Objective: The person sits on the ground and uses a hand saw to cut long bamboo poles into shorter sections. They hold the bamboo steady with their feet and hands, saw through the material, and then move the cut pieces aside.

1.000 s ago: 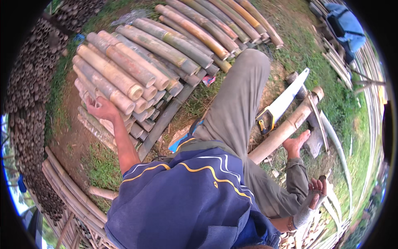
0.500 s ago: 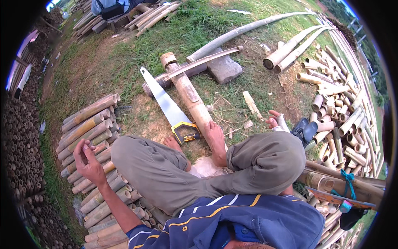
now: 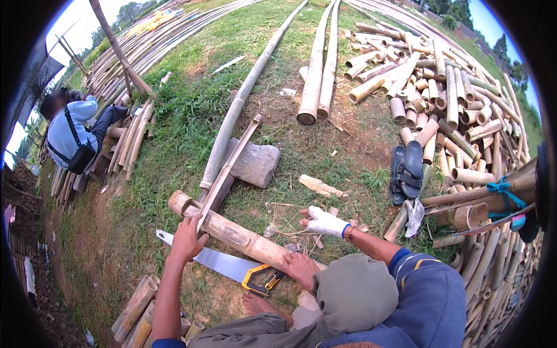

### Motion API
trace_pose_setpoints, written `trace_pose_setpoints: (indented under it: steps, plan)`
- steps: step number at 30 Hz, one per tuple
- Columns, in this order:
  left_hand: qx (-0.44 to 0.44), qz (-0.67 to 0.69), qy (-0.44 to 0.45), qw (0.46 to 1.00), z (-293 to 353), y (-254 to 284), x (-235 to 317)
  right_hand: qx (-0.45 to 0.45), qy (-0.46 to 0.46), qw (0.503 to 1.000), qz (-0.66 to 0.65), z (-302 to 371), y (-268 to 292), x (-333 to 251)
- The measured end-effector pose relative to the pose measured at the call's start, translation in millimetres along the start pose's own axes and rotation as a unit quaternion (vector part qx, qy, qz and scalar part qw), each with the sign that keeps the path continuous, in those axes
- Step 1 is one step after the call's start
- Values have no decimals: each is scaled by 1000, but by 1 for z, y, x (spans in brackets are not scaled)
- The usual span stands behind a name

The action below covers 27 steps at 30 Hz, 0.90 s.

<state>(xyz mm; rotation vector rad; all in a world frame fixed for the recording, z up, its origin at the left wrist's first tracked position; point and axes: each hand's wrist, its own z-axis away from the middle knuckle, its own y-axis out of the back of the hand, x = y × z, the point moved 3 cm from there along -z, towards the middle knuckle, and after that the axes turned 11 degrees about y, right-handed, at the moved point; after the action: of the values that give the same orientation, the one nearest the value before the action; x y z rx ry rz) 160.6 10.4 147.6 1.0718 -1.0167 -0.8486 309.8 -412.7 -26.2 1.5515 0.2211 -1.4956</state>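
My left hand [image 3: 187, 239] has its fingers and thumb closed about the near end of a split bamboo strip [image 3: 232, 159]. The strip slopes away over a thick bamboo pole [image 3: 241, 236], which has a cut notch near its far end. My right hand [image 3: 326, 223], in a white glove with bare fingertips, hovers beyond the pole with fingers apart and nothing in them. A handsaw [image 3: 223, 264] with a yellow and black handle lies on the ground at the pole's near side. My bare foot [image 3: 301, 269] presses on the pole's near end.
A grey stone block [image 3: 254, 165] sits beside the strip. Long bamboo poles [image 3: 318, 75] lie farther out. Black sandals [image 3: 407, 173] stand near a heap of cut bamboo pieces [image 3: 441, 98] at right. Bamboo lengths [image 3: 136, 310] are stacked at lower left. Another person [image 3: 75, 130] sits at far left.
The view has swung to the right. My left hand has gone from beside my knee to the strip's near end. My right hand has moved out from near my knee over the ground.
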Motion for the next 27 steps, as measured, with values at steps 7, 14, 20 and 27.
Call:
trace_pose_setpoints:
  steps: [7,14,20,27]
  plan:
    - [82,-85,37,992,-28,-80,5,252,-80,925,-272,-124,175,39]
    - [46,52,50,996,-23,-97,-31,351,-81,818,-448,-243,232,11]
    - [52,107,57,991,-7,-111,-16,317,-87,747,-578,-271,235,21]
    - [73,132,24,988,-13,-119,-17,321,-26,736,-595,-269,246,37]
